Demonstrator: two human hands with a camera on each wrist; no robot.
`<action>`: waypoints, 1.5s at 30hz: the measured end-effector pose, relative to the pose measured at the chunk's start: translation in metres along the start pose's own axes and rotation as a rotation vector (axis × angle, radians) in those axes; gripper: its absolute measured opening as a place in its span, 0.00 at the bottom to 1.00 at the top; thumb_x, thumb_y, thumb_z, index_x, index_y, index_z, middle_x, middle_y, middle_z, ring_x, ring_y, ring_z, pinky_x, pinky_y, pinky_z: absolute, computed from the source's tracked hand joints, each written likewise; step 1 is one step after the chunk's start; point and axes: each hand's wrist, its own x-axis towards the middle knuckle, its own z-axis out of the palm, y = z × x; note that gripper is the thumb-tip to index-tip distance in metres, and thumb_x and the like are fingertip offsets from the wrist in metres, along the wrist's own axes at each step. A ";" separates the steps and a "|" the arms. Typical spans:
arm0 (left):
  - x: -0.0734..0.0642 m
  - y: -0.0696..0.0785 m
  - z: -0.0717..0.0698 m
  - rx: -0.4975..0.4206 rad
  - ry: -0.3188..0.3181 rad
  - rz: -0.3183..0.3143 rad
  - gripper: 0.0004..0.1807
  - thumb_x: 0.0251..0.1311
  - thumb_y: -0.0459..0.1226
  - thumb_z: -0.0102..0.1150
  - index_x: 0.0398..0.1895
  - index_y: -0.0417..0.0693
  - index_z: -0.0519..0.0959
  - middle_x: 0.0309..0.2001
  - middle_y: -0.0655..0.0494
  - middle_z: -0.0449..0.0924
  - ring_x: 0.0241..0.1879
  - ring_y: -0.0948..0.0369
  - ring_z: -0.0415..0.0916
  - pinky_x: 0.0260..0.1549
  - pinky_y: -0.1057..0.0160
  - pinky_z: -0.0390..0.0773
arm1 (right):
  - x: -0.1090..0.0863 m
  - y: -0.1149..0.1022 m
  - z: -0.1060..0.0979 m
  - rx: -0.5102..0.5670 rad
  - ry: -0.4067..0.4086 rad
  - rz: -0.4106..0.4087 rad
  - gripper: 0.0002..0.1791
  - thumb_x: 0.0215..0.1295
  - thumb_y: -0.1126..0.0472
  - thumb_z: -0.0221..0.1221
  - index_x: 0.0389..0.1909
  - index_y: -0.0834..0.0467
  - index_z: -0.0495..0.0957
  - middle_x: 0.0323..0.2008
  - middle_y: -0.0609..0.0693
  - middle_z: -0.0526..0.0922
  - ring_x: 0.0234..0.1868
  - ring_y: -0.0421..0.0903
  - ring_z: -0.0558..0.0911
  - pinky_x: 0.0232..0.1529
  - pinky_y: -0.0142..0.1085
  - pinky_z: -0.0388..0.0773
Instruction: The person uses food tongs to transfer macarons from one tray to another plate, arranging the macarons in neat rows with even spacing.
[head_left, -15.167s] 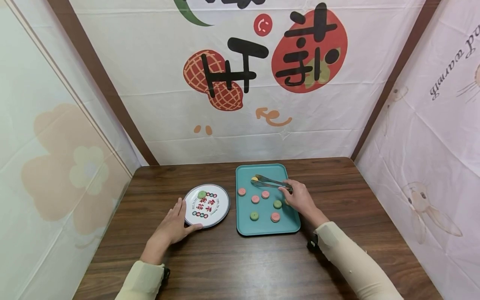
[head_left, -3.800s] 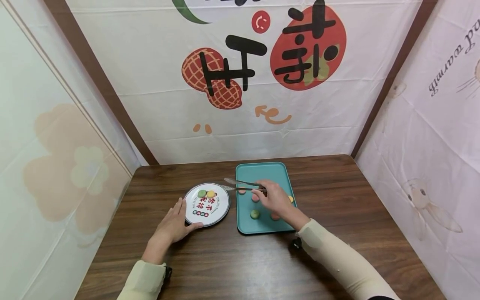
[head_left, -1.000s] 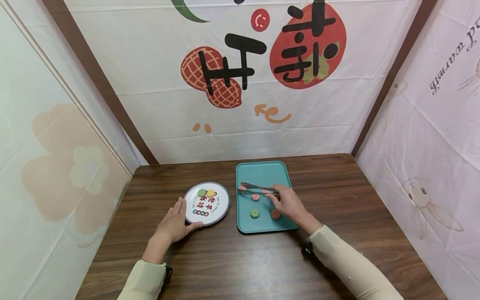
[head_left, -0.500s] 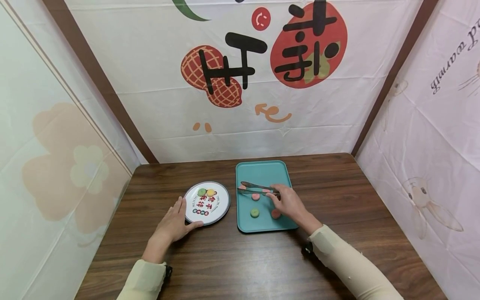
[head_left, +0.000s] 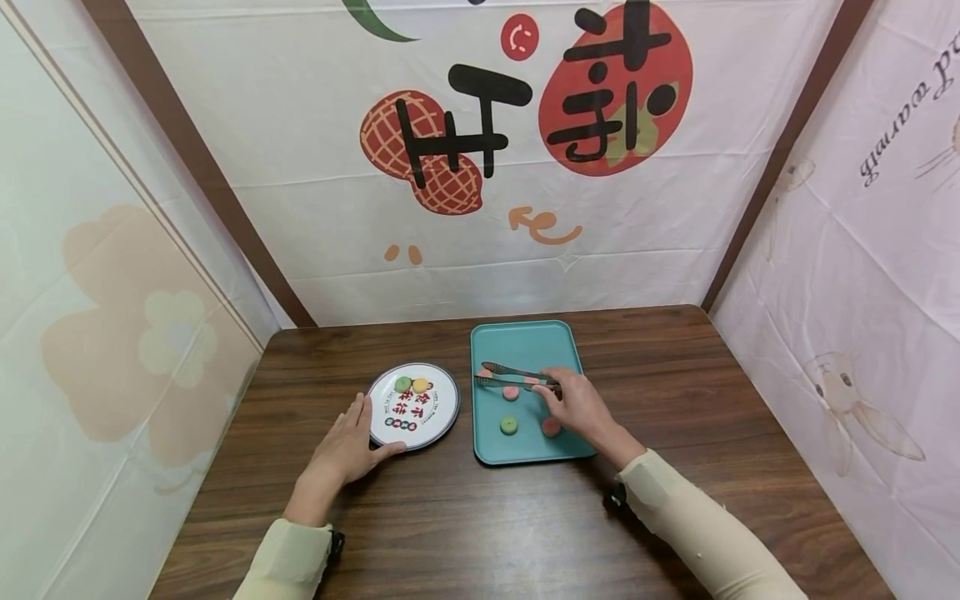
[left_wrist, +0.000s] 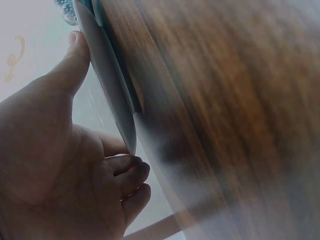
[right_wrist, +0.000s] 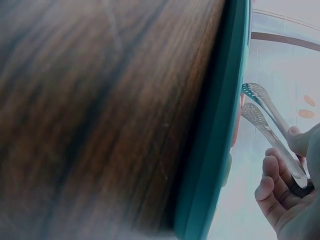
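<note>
Through the head view, my right hand (head_left: 581, 407) holds metal tongs (head_left: 517, 374) over the teal tray (head_left: 528, 337). Between the tongs' tips is a pink macaron (head_left: 485, 374) at the tray's left side; whether they squeeze it I cannot tell. The right wrist view shows the tongs' perforated tips (right_wrist: 256, 92) apart, low by the tray rim. My left hand (head_left: 341, 450) rests against the white plate (head_left: 442, 417), fingers along its left rim, thumb at the near rim. A green macaron (head_left: 403, 384) and a yellow macaron (head_left: 420, 385) sit on the plate.
Also on the tray are a pink macaron (head_left: 510, 392), a green macaron (head_left: 509, 426), another pink one (head_left: 551, 427), and one partly behind the tongs. My right hand hides part of the tray. The wooden table (head_left: 480, 533) ends at a printed cloth wall (head_left: 322, 275).
The yellow macaron, at the tongs' tips over the tray earliest, now lies on the plate. From the gap beside the plate, the tongs have come back over the tray. The last second looks still.
</note>
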 end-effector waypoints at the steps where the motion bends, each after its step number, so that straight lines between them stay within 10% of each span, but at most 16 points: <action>1: 0.000 0.000 0.000 0.000 -0.001 -0.001 0.70 0.66 0.71 0.60 0.84 0.25 0.42 0.84 0.26 0.37 0.83 0.31 0.42 0.82 0.35 0.49 | 0.000 0.000 0.000 0.001 0.001 0.000 0.19 0.77 0.57 0.67 0.60 0.65 0.84 0.43 0.54 0.87 0.34 0.41 0.83 0.34 0.42 0.86; 45: 0.000 -0.001 -0.002 0.002 0.000 -0.005 0.70 0.65 0.72 0.60 0.84 0.25 0.42 0.84 0.26 0.37 0.82 0.29 0.43 0.81 0.33 0.50 | 0.006 -0.013 -0.001 0.011 0.031 -0.040 0.20 0.74 0.57 0.69 0.58 0.66 0.85 0.39 0.52 0.86 0.31 0.40 0.79 0.32 0.39 0.82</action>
